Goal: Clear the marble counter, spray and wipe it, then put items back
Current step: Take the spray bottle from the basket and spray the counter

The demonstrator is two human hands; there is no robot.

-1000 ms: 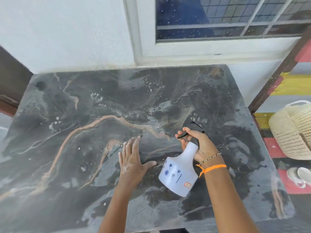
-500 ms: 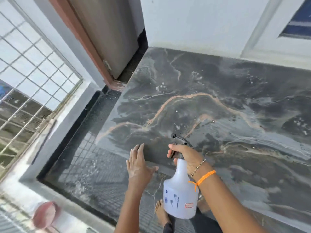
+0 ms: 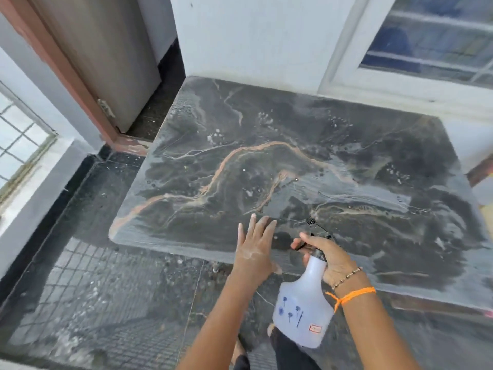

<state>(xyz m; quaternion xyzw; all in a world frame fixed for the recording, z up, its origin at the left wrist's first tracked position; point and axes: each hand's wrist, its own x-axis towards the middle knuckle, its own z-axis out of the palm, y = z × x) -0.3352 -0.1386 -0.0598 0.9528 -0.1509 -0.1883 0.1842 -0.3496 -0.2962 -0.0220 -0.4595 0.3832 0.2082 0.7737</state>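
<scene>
Marble counter (image 3: pixel 293 166): ahead of both hands, wet. Left hand (image 3: pixel 254 248): flat, fingers spread, at near edge, nearer. Right hand (image 3: pixel 324 256): gripping spray bottle (image 3: pixel 304 308), nozzle aimed forward.

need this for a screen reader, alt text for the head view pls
A person's right hand grips a white spray bottle at the near edge of a wet, dark marble counter, while the left hand lies flat on the counter with straight fingers.

The dark marble counter (image 3: pixel 333 166) carries scattered spray droplets (image 3: pixel 213 136) and wet streaks; an orange vein crosses its middle.
</scene>
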